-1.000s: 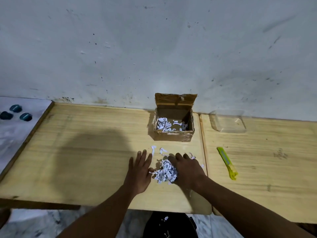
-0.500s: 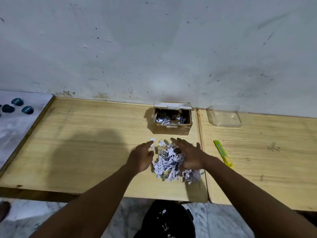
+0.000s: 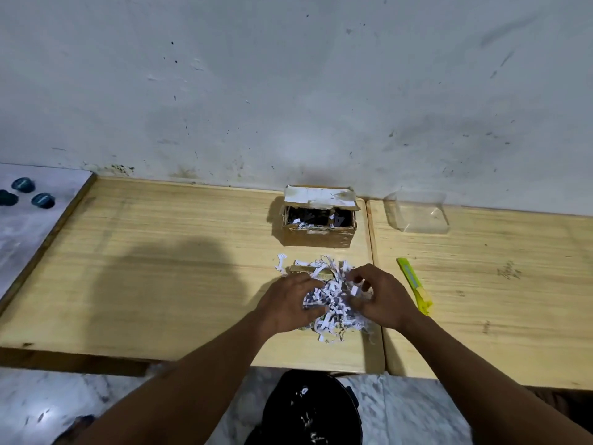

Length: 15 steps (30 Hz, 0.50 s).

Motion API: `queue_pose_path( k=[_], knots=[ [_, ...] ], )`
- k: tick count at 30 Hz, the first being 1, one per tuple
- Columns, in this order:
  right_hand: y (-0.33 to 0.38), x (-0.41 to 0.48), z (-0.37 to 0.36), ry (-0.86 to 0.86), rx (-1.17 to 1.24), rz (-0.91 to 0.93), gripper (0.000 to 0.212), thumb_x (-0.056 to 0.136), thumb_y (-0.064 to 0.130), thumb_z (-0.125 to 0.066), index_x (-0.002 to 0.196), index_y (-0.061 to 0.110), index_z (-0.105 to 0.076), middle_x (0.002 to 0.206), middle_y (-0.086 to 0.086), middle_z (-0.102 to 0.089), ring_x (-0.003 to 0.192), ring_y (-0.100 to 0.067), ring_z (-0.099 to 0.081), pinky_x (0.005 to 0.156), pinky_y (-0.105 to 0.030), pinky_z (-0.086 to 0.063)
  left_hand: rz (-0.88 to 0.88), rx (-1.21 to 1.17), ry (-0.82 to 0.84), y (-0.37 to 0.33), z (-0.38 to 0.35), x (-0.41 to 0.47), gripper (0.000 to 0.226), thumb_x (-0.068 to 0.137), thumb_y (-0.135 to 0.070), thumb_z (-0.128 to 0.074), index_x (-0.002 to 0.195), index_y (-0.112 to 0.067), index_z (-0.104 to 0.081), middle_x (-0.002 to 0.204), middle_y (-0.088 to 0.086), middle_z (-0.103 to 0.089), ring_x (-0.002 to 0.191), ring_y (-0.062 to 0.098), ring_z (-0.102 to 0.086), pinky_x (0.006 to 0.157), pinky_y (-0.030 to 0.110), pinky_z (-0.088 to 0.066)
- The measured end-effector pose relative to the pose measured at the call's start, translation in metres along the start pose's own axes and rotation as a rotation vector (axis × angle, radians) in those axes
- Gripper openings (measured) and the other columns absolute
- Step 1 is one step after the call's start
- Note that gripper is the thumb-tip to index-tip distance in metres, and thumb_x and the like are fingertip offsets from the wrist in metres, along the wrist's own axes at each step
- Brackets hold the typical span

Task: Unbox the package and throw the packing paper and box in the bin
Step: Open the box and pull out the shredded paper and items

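A small open cardboard box (image 3: 319,234) stands at the back of the wooden table (image 3: 154,268) against the wall, with a few white paper shreds still inside. In front of it lies a heap of shredded packing paper (image 3: 333,300), with a flat tan item (image 3: 306,270) partly showing under its far edge. My left hand (image 3: 288,303) and my right hand (image 3: 378,297) press in on the heap from both sides, fingers curled into the shreds. A black bin (image 3: 313,409) stands on the floor below the table's front edge, with some shreds in it.
A yellow-green utility knife (image 3: 414,284) lies on the right table just beyond my right hand. A clear plastic container (image 3: 418,211) stands at the back right. Three dark blue round objects (image 3: 24,194) sit on the marble surface at the far left.
The hands went from pushing a small flat pile together on the table to gathering a larger, bunched-up heap. The view has tilted, and the box's flap now looks folded down over its back.
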State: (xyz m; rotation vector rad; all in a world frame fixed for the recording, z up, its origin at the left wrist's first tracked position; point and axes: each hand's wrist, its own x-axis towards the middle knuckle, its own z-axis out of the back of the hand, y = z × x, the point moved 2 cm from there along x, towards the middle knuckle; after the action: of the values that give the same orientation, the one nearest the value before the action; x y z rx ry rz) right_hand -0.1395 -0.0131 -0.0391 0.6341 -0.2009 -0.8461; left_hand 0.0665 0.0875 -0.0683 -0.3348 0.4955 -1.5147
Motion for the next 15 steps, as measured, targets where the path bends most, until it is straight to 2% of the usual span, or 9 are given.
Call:
queue_pose_path(
  k=[3,6,9,12,15],
  knots=[
    [-0.007,-0.005,-0.012,0.093,0.02,-0.016,0.036,0.076,0.048,-0.077,0.102,0.029,-0.06,0.096,0.007,-0.06,0.08,-0.012,-0.058,0.068,-0.032,-0.048,0.011,-0.035,0.058,0.0,-0.005,0.001,0.052,0.084,-0.057,-0.063,0.131,-0.034,-0.056,0.135,-0.008,-0.056,0.127,0.013,-0.046,0.105,0.031,-0.038],
    [-0.01,-0.007,-0.021,0.124,0.09,-0.005,0.034,0.076,0.034,-0.082,0.103,0.022,-0.064,0.096,0.008,-0.06,0.076,-0.005,-0.055,0.068,-0.024,-0.042,0.022,-0.103,-0.011,0.001,-0.008,0.004,0.026,0.088,-0.036,-0.066,0.11,-0.024,-0.068,0.108,-0.006,-0.069,0.102,0.017,-0.062,0.083,0.028,-0.046],
    [-0.016,-0.005,-0.02,0.106,0.097,-0.038,0.033,0.075,0.023,-0.085,0.103,0.014,-0.07,0.095,0.011,-0.059,0.076,0.0,-0.059,0.066,-0.01,-0.041,0.052,-0.15,-0.064,0.007,-0.007,0.003,0.009,0.088,-0.026,-0.066,0.088,-0.017,-0.066,0.083,-0.001,-0.069,0.076,0.02,-0.063,0.064,0.026,-0.039],
    [-0.028,-0.002,-0.011,0.069,0.076,-0.104,0.026,0.077,0.018,-0.083,0.098,0.012,-0.07,0.089,0.006,-0.06,0.077,-0.013,-0.061,0.072,-0.023,-0.046,0.071,-0.186,-0.129,0.023,-0.001,-0.002,0.01,0.085,-0.019,-0.068,0.077,-0.015,-0.065,0.069,-0.001,-0.064,0.062,0.016,-0.055,0.06,0.024,-0.036],
    [-0.047,0.001,-0.001,0.03,-0.015,-0.152,0.021,0.074,0.013,-0.082,0.092,0.012,-0.071,0.086,0.002,-0.06,0.084,-0.028,-0.066,0.071,-0.027,-0.044,0.141,-0.175,-0.221,0.046,0.0,-0.007,0.01,0.079,-0.019,-0.067,0.071,-0.013,-0.066,0.065,0.002,-0.065,0.059,0.023,-0.059,0.06,0.028,-0.048]
  ],
)
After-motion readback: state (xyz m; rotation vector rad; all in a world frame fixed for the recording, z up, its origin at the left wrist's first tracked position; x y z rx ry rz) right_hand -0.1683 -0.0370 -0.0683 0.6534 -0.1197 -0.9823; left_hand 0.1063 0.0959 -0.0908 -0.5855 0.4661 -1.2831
